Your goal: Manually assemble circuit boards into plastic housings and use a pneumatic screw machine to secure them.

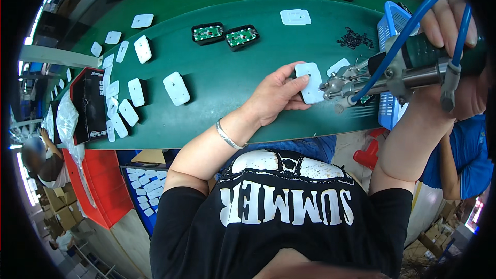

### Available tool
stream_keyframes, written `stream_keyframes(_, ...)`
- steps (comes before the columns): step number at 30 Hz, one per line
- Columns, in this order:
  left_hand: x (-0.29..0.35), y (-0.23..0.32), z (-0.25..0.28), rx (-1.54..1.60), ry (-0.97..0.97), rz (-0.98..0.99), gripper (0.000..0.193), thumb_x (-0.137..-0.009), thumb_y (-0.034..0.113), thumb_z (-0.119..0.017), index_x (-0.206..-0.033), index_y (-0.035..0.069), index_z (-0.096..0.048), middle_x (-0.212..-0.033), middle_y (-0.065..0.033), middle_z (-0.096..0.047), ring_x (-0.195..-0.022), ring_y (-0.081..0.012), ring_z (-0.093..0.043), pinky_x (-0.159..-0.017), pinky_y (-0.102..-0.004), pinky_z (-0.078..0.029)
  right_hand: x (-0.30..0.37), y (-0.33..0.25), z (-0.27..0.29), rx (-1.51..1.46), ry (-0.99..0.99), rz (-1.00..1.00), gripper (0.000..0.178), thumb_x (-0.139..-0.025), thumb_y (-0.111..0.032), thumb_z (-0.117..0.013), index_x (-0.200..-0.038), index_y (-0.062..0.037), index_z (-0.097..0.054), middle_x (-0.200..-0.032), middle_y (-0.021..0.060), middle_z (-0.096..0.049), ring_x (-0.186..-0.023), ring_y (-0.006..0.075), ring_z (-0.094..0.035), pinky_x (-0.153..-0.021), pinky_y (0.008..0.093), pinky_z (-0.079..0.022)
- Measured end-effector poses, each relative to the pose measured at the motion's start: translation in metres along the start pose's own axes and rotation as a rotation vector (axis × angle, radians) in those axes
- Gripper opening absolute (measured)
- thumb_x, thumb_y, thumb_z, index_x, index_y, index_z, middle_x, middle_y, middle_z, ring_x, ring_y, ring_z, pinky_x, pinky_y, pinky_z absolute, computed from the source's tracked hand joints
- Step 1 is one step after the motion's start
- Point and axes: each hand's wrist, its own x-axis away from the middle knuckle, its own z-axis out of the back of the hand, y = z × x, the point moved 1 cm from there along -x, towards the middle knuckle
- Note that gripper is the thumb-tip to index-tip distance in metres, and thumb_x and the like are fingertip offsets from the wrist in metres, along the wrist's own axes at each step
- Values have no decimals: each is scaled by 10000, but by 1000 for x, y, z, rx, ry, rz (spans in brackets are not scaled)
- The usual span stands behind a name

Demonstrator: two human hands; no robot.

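My left hand is closed on a small case with a white cover, thumb on top and fingers beneath, just above the green work table. Wrapped round the dark body of a metal power screwdriver with blue hoses is my right hand. The tool's jaw-like tip reaches the right edge of the case; whether they touch is hard to tell. A loose white cover lies partly behind the tip. Two open black cases with green circuit boards sit farther off.
Small black screws lie in a pile beside a blue basket. White-covered cases and loose covers spread over the left side, near a black box. Another white plate lies at the back. A person in blue is at the right.
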Motion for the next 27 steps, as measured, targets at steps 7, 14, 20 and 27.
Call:
stream_keyframes(7, 0, 3, -8, 13, -106, -11, 426, -909, 205, -489, -1294, 89, -349, -1028, -88, -576, -849, -161, -614, -687, -261, -537, 6, -3, -7, -2, 19, -11, 384, -802, -325, -599, -999, -29, -452, -785, 29, -490, -670, 99, -493, -671, 236, -390)
stream_keyframes(14, 3, 11, -14, 18, -109, -43, 431, -903, 201, -501, -1285, 63, -354, -1007, -106, -584, -834, -172, -621, -680, -265, -543, 3, -3, -2, -25, 21, -22, 389, -804, -328, -598, -1006, -32, -447, -778, 27, -484, -666, 100, -489, -670, 238, -386)
stream_keyframes(20, -3, 8, -13, 37, -34, -56, 432, -893, 175, -518, -1271, 40, -360, -971, -112, -590, -791, -172, -624, -651, -263, -547, -11, 17, -35, -39, 11, -35, 394, -805, -331, -598, -1013, -34, -443, -772, 25, -479, -663, 100, -485, -669, 239, -383)
stream_keyframes(27, -4, 31, 8, -246, 126, -251, 365, -874, 153, -530, -1180, 11, -391, -1009, -111, -549, -866, -174, -583, -667, -283, -539, -22, -31, 17, -144, -186, -147, 445, -842, -307, -537, -1133, -6, -386, -876, 85, -463, -754, 152, -462, -659, 247, -412)
